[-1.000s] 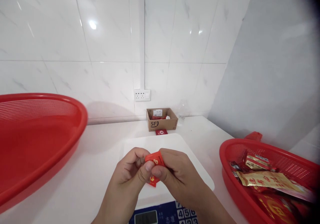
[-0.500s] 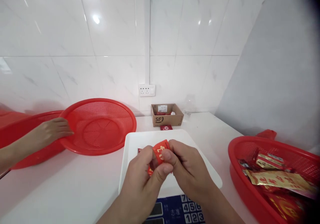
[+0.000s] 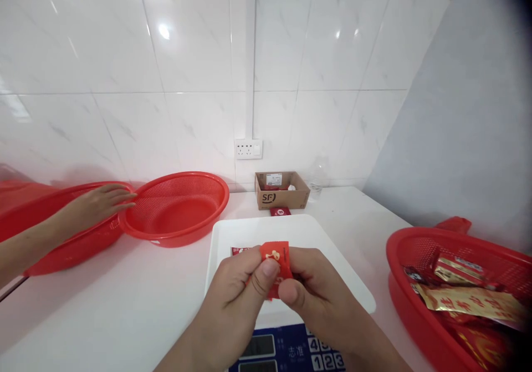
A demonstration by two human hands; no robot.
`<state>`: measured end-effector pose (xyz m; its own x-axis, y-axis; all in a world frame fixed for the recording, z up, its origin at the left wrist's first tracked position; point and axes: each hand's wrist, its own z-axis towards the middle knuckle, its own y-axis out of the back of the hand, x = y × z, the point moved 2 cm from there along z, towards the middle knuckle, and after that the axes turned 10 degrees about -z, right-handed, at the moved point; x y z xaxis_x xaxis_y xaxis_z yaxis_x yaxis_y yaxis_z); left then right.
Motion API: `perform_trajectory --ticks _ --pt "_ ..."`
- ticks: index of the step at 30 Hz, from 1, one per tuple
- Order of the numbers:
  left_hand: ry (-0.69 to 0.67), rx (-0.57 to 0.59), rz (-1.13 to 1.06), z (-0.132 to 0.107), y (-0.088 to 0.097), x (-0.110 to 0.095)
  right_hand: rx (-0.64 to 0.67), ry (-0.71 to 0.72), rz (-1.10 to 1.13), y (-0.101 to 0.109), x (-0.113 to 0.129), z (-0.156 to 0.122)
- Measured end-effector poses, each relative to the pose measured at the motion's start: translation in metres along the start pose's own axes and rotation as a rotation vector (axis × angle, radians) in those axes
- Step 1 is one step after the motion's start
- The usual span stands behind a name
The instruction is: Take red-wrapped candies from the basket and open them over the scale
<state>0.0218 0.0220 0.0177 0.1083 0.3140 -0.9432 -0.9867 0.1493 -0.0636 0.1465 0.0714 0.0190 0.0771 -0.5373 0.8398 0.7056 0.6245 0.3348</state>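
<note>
Between my two hands is a small red packet [image 3: 279,253] with pale gold lettering, held upright above the scale's white pan [image 3: 332,272]. My left hand [image 3: 239,289] grips its left side, thumb pressed on the front. My right hand [image 3: 322,286] closes on its right edge, the thumb bent at the lower corner. Another dark red packet [image 3: 238,250] lies on the pan, mostly hidden behind my left hand. Below my hands shows the scale's blue keypad panel [image 3: 286,350].
At right stands a red basket [image 3: 399,266] with several packets. Another person's hand [image 3: 100,203] is over a red basket [image 3: 75,253] at left, beside another red basket [image 3: 178,233]. A cardboard box [image 3: 286,199], a dark red packet [image 3: 280,212] and a clear plastic item [image 3: 316,181] sit near the wall.
The red packet has been turned more upright and flatter to view in my fingers. At left, the middle red basket has settled lower, and the other person's hand has come off its rim.
</note>
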Motion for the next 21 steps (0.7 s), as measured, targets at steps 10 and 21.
perform_trajectory --ticks 10,21 --pt "-0.048 -0.161 0.164 -0.002 0.003 0.0 -0.406 -0.014 -0.504 0.027 -0.002 -0.001" --pt "0.125 -0.162 0.837 0.018 0.03 0.017 -0.145 -0.444 -0.856 0.05 -0.027 0.011"
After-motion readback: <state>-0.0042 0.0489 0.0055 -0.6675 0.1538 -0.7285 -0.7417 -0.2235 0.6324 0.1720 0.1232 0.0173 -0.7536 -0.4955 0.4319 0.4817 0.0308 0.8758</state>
